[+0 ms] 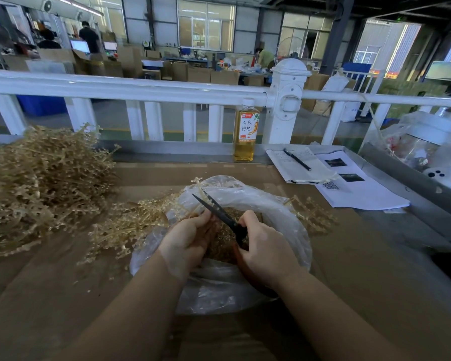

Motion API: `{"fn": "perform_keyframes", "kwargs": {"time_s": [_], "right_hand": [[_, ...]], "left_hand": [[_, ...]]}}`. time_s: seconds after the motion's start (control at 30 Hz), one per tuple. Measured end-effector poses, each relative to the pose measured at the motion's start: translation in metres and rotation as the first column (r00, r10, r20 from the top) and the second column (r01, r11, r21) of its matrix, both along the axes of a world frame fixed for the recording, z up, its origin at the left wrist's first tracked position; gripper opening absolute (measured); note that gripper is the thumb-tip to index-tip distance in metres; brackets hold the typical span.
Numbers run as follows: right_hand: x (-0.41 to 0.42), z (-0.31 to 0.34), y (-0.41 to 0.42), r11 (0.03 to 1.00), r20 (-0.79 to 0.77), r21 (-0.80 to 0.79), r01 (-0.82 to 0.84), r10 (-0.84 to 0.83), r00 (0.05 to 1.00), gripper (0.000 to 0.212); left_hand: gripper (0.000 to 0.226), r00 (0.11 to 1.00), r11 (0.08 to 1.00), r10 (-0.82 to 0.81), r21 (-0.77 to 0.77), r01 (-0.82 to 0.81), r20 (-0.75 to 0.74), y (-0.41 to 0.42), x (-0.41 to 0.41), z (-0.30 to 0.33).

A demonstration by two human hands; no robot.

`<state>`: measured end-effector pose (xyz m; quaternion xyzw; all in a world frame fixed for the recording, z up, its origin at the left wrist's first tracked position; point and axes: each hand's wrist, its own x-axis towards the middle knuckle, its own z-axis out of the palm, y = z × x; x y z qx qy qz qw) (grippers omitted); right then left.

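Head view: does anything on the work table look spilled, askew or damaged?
Only a little. Loose beige sprigs lie scattered on the cardboard to the left of the clear bag, outside it, like spill from the cutting. The bottle stands upright, and nothing looks damaged.

Right hand (264,244) grips black scissors (216,211); left hand (186,239) pinches beaded sprig (199,187) over plastic bag (245,287).
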<state>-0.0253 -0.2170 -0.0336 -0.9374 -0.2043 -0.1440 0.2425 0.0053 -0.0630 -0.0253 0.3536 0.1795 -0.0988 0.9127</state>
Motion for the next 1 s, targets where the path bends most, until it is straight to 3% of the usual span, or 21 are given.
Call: {"fn": "perform_keyframes", "kwargs": {"time_s": [0.27,0.87,1.0], "right_hand": [[0.002,0.003,0.007,0.999,-0.034,0.018,0.03,-0.029,0.999,0.034],[0.004,0.006,0.001,0.999,-0.048,-0.042,0.001,-0.003,0.999,0.026],[0.003,0.006,0.0,1.0,-0.047,-0.026,0.008,-0.01,0.999,0.028]], "left_hand": [[0.017,0.998,0.998,-0.058,0.004,0.058,-0.007,-0.001,0.0,-0.003],[0.015,0.996,0.996,-0.087,0.033,0.088,-0.022,0.0,-0.003,-0.001],[0.011,1.0,0.998,-0.019,-0.068,0.019,0.003,0.004,-0.009,0.003]]}}
